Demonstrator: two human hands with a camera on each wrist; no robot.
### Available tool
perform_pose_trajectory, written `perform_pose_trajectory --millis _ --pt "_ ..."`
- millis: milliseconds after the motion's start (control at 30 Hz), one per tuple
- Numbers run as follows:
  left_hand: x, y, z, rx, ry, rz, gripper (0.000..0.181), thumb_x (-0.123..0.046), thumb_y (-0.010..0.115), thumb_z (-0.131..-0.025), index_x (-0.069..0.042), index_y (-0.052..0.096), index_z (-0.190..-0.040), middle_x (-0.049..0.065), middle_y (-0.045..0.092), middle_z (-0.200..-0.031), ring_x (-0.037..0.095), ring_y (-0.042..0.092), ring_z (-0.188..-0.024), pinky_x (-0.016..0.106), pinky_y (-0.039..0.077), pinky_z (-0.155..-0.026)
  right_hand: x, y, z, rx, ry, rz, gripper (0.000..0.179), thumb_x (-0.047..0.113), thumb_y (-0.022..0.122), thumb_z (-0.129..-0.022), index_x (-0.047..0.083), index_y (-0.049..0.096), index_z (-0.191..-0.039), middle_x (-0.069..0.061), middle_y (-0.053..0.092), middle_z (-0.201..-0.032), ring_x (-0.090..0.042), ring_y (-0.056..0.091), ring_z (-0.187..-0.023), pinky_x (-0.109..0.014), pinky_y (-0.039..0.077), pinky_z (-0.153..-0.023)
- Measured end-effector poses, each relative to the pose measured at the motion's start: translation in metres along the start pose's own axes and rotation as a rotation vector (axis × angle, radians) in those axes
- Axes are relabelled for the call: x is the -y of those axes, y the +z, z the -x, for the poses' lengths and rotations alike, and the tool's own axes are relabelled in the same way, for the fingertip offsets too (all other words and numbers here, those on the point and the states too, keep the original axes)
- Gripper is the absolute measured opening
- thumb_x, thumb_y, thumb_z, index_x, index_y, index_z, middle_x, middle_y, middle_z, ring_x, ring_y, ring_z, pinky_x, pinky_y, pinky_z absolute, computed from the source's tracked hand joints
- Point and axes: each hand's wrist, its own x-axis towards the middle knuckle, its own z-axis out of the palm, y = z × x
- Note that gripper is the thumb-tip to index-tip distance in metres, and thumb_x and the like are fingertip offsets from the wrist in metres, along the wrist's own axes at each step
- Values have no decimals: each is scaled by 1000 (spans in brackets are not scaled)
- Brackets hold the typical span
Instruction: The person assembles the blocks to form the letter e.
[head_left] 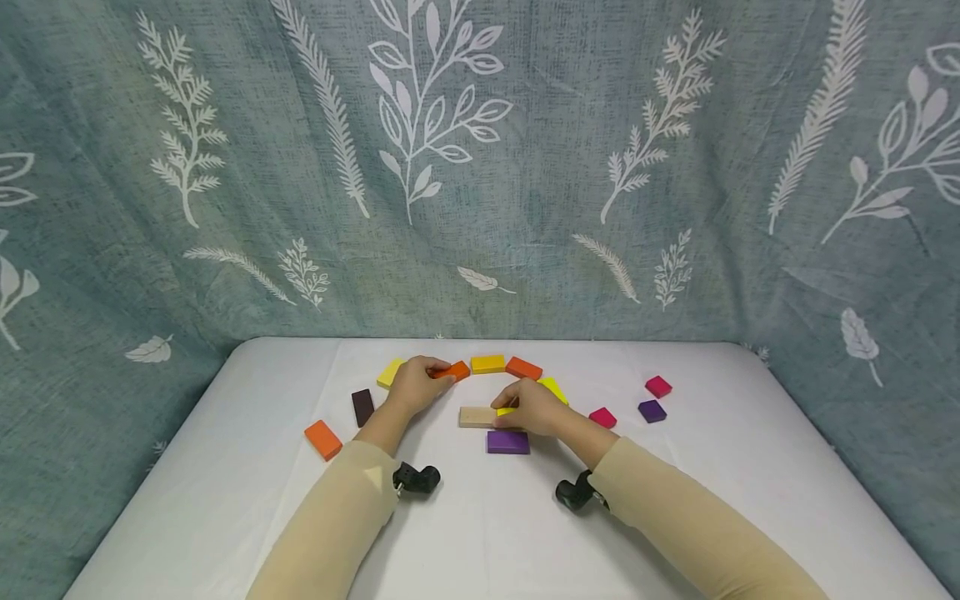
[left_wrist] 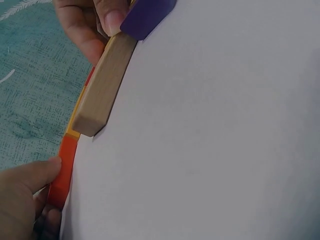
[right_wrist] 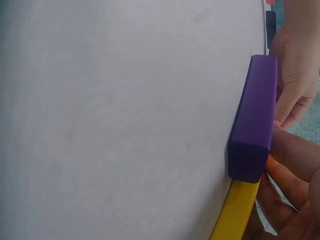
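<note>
My left hand point(head_left: 420, 385) pinches an orange block point(head_left: 452, 372) between thumb and fingers. In the left wrist view, the thumb lies on one side of that orange block point(left_wrist: 65, 167), with fingertips at its lower end. My right hand point(head_left: 534, 407) pinches a small yellow block point(head_left: 505, 411) over a plain wooden block point(head_left: 476, 417), whose right part the hand hides. Just in front of the wooden block lies a purple block point(head_left: 507, 442). In the right wrist view, the purple block point(right_wrist: 253, 120) partly covers the right hand's fingers.
An amber block point(head_left: 488, 363), another orange block point(head_left: 524, 367) and a bright yellow block point(head_left: 553, 389) curve rightward. Left lie a yellow block point(head_left: 389, 372), a dark brown block point(head_left: 363, 407) and an orange block point(head_left: 323, 439). Pink blocks point(head_left: 602, 417) and a dark purple block point(head_left: 652, 411) lie right.
</note>
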Motion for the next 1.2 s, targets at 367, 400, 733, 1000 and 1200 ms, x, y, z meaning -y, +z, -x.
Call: perform_pose_trajectory --millis 367,400,733,1000,1200 --pt "0 4 -1 -12 -18 13 28 -27 76 -91 -15 76 -116 7 68 -114 25 63 -101 43 50 -90 0 0 -1 1 3 5 21 21 82 -85 14 78 -105 5 72 -97 -11 61 -88 -33 52 -85" --pt "-1 4 -1 -13 -21 11 28 -27 76 -91 -15 76 -116 7 68 -114 24 63 -101 43 50 -90 0 0 -1 2 3 5 21 21 82 -86 14 78 -105 5 72 -97 -11 61 -88 -33 52 -85" --pt "-2 4 0 -3 -34 12 30 -29 76 -91 -16 76 -118 8 66 -119 25 61 -104 43 48 -92 1 0 0 -1 9 2 20 20 82 -86 14 78 -104 5 72 -96 -11 60 -86 -32 52 -83" --pt "-1 4 -2 6 -29 11 30 -29 76 -90 -16 75 -118 7 68 -120 25 62 -107 44 48 -94 1 0 0 1 6 -5 19 19 81 -86 14 79 -104 5 72 -96 -11 60 -86 -32 52 -83" --pt "-1 5 -2 0 -36 15 30 -29 76 -91 -16 75 -117 6 68 -119 25 62 -106 44 48 -94 1 0 1 2 1 -9 19 19 81 -86 14 79 -104 5 72 -96 -11 60 -86 -32 52 -83"
